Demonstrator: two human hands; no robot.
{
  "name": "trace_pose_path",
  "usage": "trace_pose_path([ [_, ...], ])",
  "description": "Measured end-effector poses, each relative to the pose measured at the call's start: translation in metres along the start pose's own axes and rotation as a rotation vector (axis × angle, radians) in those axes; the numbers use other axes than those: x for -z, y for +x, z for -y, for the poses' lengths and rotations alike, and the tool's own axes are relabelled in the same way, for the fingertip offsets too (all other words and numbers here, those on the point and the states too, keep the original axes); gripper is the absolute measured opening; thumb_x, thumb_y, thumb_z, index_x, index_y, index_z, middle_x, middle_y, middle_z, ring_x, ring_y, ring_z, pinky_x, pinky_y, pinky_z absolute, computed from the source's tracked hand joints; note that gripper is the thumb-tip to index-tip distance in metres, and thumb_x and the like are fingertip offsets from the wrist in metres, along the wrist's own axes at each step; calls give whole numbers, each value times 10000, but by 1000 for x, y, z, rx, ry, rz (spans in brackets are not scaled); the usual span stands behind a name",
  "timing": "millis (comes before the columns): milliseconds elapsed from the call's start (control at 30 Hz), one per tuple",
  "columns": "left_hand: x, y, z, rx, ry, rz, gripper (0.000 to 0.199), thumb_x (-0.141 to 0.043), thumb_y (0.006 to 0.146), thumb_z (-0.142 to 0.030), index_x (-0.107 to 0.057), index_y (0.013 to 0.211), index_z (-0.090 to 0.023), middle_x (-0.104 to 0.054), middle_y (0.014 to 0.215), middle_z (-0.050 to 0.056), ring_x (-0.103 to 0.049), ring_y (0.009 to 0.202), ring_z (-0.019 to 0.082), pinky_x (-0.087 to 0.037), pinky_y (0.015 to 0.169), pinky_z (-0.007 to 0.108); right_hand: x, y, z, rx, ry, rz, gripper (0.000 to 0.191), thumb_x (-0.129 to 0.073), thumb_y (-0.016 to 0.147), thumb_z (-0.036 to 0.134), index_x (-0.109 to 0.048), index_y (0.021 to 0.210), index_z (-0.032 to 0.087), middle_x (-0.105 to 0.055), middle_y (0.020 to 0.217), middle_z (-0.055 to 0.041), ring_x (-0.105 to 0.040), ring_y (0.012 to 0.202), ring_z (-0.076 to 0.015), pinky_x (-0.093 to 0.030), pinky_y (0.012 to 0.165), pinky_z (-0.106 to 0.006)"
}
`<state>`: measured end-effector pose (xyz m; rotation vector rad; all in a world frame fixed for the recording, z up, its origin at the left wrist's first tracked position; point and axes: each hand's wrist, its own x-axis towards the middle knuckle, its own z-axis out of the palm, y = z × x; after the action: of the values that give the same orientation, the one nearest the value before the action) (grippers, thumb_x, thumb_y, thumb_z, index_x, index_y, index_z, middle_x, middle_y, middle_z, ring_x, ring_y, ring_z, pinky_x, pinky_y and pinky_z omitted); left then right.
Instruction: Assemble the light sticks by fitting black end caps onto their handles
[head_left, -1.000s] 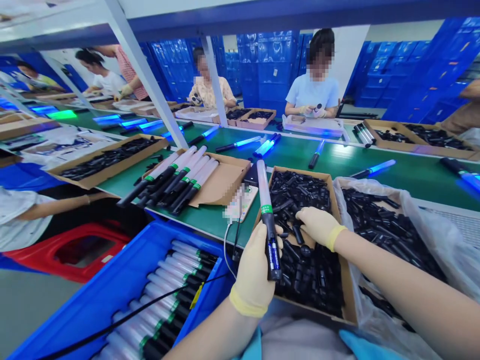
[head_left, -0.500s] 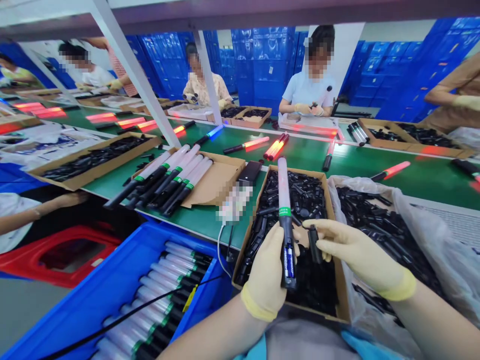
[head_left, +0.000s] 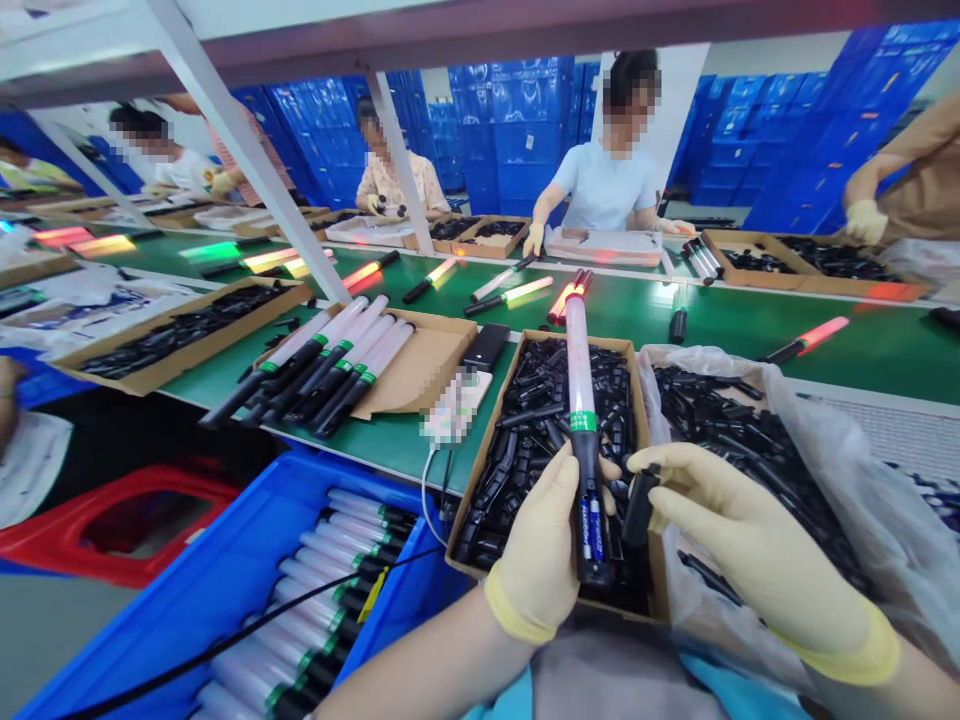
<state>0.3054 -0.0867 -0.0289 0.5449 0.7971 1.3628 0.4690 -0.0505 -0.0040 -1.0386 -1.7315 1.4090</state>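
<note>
My gloved left hand (head_left: pixel 538 535) is closed round the black handle of a light stick (head_left: pixel 581 370), which stands nearly upright with a pale tube and a green band. Blue batteries (head_left: pixel 592 528) show in the handle's uncovered slot. Just right of the handle, my gloved right hand (head_left: pixel 739 530) pinches a black battery cover (head_left: pixel 639 508) between thumb and fingers, apart from the stick. Beneath both hands lies a cardboard box (head_left: pixel 480 500) full of small black parts. A plastic-lined box (head_left: pixel 817 440) of longer black pieces is on the right.
At lower left a blue crate (head_left: pixel 187 570) holds rows of light sticks. More light sticks (head_left: pixel 322 365) are piled on cardboard beside a black power bank (head_left: pixel 486 347). Lit sticks (head_left: pixel 529 291) lie on the green conveyor (head_left: pixel 420 310). Co-workers sit opposite; a white post (head_left: pixel 247 140) slants down at left.
My right hand and the cover have shifted slightly right and toward me, with the cover still beside the handle. Across the conveyor, a co-worker's hand now reaches to a stick. Several lit sticks changed colour.
</note>
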Motion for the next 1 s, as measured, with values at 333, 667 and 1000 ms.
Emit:
trace_pose_path([
  [333,-6,7,-1,-47,72,-177,360,-567,889,-478,-673,865,-134,-581,762,36,-481,639,112,-416,613,211,1,8,-38,-55,-102,-72,265,-542,886,337,-614,1101,198,-663,968,-28,-612,855,-156,-510,772,-284],
  [667,-3,13,9,-10,146,-148,276,-569,902,-417,-680,947,-168,-591,879,42,-476,678,104,-437,599,181,25,3,-59,48,-594,22,334,-532,886,194,-639,1201,222,-662,1156,-31,-613,1052,-165,-460,966,-293],
  [1000,-5,14,14,58,55,-202,325,-594,888,-454,-667,910,-138,-550,770,21,-451,610,70,-396,517,151,119,28,-95,-223,-1345,-142,191,-552,869,164,-718,952,118,-580,1012,-154,-600,913,-277,-461,834,-400],
])
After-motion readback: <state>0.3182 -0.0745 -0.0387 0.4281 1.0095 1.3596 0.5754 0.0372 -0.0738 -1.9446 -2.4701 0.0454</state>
